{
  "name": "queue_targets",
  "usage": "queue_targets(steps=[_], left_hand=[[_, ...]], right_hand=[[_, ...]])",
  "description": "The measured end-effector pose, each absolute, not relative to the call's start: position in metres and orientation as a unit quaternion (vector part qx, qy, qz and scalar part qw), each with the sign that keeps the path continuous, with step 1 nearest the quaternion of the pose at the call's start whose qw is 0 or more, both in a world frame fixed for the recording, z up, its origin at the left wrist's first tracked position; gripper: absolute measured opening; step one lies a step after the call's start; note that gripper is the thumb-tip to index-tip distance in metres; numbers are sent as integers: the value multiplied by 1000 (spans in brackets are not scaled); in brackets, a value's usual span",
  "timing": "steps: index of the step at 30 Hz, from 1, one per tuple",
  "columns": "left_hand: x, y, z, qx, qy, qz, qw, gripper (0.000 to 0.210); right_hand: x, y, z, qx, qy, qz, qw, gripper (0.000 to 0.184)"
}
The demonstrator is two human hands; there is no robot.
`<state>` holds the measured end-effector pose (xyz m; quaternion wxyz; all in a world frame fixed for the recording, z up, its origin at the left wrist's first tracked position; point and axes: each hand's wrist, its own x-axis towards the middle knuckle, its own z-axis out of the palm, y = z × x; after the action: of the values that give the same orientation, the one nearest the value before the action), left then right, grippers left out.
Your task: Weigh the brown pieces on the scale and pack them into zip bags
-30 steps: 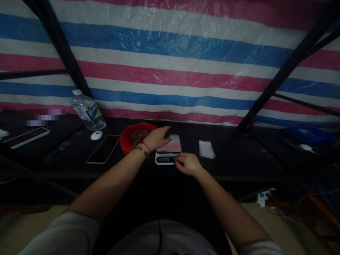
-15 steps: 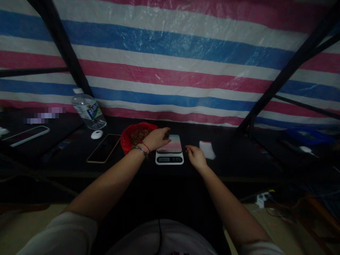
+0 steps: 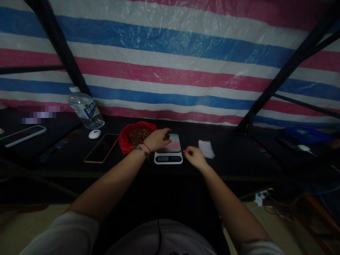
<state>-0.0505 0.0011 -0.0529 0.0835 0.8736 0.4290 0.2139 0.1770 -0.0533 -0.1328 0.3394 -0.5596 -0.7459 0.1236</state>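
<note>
My left hand [image 3: 157, 139] reaches over the left part of a white digital kitchen scale [image 3: 168, 159]. A small clump of brown dried pieces [image 3: 166, 136] shows between its thumb and fingers, so the hand appears closed around them. Just behind that wrist, an open red plastic bag [image 3: 124, 141] holds many more such pieces. My right hand [image 3: 195, 156] rests on the table at the scale's right side, fingers curled in, with nothing visible in them. Beside it lies a stack of small white packets or bags [image 3: 206, 149]. The scale's display is too dim to read.
Left of the red bag lie a phone [image 3: 101, 148] and a white oval case [image 3: 94, 134], with a plastic bottle [image 3: 89, 112] behind. Another phone [image 3: 23, 136] is at the far left. Striped sheeting [image 3: 170, 71] and dark metal posts [image 3: 58, 46] stand behind the black table [image 3: 239, 163].
My left hand stays over the scale with the brown pieces, moved very slightly right relative to it. My right hand's fingers have curled in more. The whole view has shifted a little.
</note>
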Motion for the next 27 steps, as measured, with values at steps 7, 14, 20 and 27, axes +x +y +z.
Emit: queue_targets(steps=[7,14,20,27], left_hand=[[-44,0,-57,872,428,222,81,54],[-36,4,-69,877,425,210,80,55],[-37,1,-75,876,419,218,100,61],[-120,11,-67,787,586,189,35,54]], right_hand=[[182,-48,-145,-594,-699,138,374,37],[181,-47,-146,-593,-694,150,380,37],[182,-47,-146,-589,-694,152,384,36],[181,-46,-146,-600,-685,137,391,37]])
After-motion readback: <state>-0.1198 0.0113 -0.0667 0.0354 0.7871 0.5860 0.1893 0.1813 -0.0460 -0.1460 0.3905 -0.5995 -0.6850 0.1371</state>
